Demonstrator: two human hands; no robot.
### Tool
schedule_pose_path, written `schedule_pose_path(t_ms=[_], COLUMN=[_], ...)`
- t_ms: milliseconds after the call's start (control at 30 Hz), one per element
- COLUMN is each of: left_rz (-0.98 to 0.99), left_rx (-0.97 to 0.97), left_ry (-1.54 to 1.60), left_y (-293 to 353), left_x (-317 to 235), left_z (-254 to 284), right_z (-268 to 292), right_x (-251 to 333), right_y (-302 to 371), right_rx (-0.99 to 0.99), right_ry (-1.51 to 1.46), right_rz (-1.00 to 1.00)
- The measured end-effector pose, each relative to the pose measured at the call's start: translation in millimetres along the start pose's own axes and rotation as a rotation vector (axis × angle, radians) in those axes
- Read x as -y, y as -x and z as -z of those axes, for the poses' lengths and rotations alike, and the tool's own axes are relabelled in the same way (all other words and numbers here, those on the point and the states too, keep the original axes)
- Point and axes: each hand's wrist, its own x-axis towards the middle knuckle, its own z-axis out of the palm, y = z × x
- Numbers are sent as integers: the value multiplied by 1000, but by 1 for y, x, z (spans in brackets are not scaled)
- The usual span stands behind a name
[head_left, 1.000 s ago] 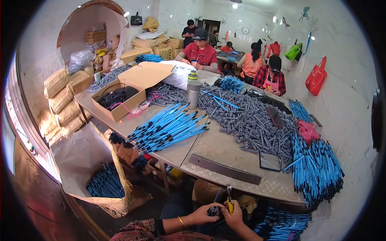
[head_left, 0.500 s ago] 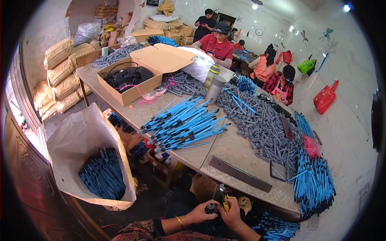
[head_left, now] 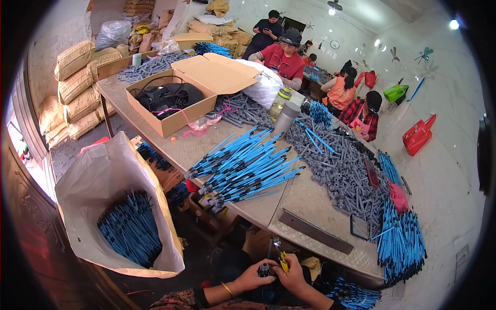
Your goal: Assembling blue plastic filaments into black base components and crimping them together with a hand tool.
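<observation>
My left hand [head_left: 251, 276] and my right hand [head_left: 292, 273] meet low in the picture, below the table's front edge. Between them is a small dark grey cylindrical part [head_left: 264, 269], gripped by the left fingers. The right hand pinches a thin tool with a yellow piece [head_left: 282, 260] against that part. A gold bangle sits on my left wrist. On the table [head_left: 289, 204] above lies a pile of blue rods with black ends [head_left: 243, 168], and beside it a heap of grey parts [head_left: 341, 165].
An open white sack of blue rods [head_left: 129, 227] stands at my left. An open cardboard box [head_left: 170, 101], a grey bottle [head_left: 285, 119], a metal bar [head_left: 315, 231] and more blue rods [head_left: 403, 240] lie on the table. Several people sit at its far end.
The view has swung down and left, so the sack and table look closer. My hands stay together on the small part, shifted slightly right in the picture.
</observation>
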Motion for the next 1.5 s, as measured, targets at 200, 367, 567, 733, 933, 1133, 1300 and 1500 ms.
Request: schedule_pose_path(t_ms=[200, 367, 567, 733, 933, 1133, 1300, 1500], left_rz=[21, 28, 42, 3, 48, 75, 86, 42], left_rx=[-35, -38, -38, -60, -4, 14, 39, 13], left_ry=[5, 12, 7, -35, -32, -77, -85, -158], left_y=[1, -2, -1, -4, -3, -2, -2, -6], left_x=[5, -2, 1, 1, 7, 4, -1, 0], left_z=[4, 2, -1, -9, -15, -28, -38, -44], right_z=[-1, -4, -3, 7, 57, 92, 95, 87], right_x=[1, -9, -5, -2, 29, 74, 85, 68], right_y=[-4, 0, -1, 3, -15, -22, -12, -1], right_rx=[22, -41, -98, -66, -118, -217, -212, -108], right_ry=[24, 6, -3, -24, 14, -164, -253, -208], right_rz=[49, 96, 104, 63, 349, 511, 606, 587])
